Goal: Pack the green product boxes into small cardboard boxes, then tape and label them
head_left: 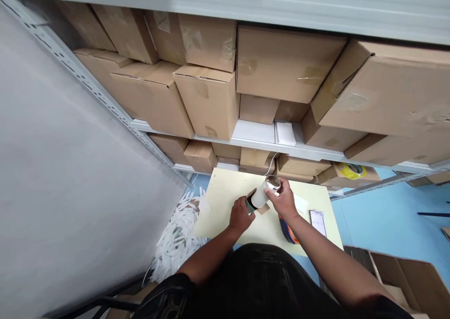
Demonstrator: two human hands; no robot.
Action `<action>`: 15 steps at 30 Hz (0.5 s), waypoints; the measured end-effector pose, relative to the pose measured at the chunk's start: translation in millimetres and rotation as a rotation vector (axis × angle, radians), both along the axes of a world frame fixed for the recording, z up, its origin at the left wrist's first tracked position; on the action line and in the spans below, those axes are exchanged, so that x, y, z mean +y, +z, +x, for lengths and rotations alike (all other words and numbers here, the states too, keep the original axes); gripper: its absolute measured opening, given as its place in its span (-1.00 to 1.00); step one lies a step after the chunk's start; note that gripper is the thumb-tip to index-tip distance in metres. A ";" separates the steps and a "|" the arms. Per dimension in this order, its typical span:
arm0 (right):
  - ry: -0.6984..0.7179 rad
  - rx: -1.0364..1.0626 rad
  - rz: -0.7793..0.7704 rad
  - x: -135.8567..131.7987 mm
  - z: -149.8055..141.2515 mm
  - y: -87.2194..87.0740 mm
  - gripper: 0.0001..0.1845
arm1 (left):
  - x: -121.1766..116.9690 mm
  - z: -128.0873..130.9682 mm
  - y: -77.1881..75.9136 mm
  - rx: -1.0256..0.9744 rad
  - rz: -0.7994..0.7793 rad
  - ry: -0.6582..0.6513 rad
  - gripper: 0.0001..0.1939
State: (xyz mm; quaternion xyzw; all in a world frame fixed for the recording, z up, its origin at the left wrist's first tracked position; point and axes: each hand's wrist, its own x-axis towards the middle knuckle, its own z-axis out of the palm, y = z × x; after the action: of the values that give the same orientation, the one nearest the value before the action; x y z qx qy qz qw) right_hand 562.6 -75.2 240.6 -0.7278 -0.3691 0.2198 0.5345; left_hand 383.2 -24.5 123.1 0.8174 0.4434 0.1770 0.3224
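Note:
My right hand is closed around the upper end of a white cylindrical bottle with a shiny, silver-rimmed top. The bottle is tilted, its lower end at the open mouth of a small box with a dark inside and a green edge. Wrapped around that box is my left hand, partly hiding it. Brown cardboard flaps show beside the bottle. How deep the bottle sits in the box I cannot tell.
On the pale yellow table lie a phone and a blue-orange roll. Cardboard boxes fill the shelves ahead. A yellow tape roll rests at right. White strips cover the floor at left; an open carton stands lower right.

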 end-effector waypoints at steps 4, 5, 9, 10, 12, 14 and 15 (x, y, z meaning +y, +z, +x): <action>-0.001 -0.080 -0.036 -3.1 -12.8 -1.1 -0.34 | -1.3 -4.4 0.6 -0.010 -0.013 -0.029 -0.30; -0.001 -0.095 -0.052 -3.3 -15.7 -2.1 -0.34 | -1.9 -4.5 1.2 -0.010 -0.020 -0.027 -0.30; 0.036 -0.164 -0.153 -6.7 -26.4 -15.7 -0.33 | -5.9 -5.1 3.0 -0.009 -0.079 -0.049 -0.26; 0.048 -0.184 -0.182 -8.4 -28.4 -21.0 -0.31 | -6.8 -5.5 3.1 -0.013 -0.105 -0.053 -0.24; 0.073 -0.215 -0.231 -12.5 -31.2 -32.1 -0.28 | -7.3 -6.7 4.2 -0.040 -0.141 -0.051 -0.19; 0.107 -0.241 -0.254 -16.5 -31.5 -42.4 -0.26 | -4.2 -7.8 7.6 -0.105 -0.138 -0.065 -0.13; 0.133 -0.257 -0.256 -18.3 -30.8 -46.8 -0.24 | -1.1 -8.0 10.5 -0.147 -0.126 -0.087 -0.09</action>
State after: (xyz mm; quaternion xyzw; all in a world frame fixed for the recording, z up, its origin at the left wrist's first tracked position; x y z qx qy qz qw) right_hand 531.7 -93.5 193.8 -0.7859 -0.4507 0.2049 0.3705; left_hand 375.2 -25.7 133.6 0.7988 0.3927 0.1942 0.4123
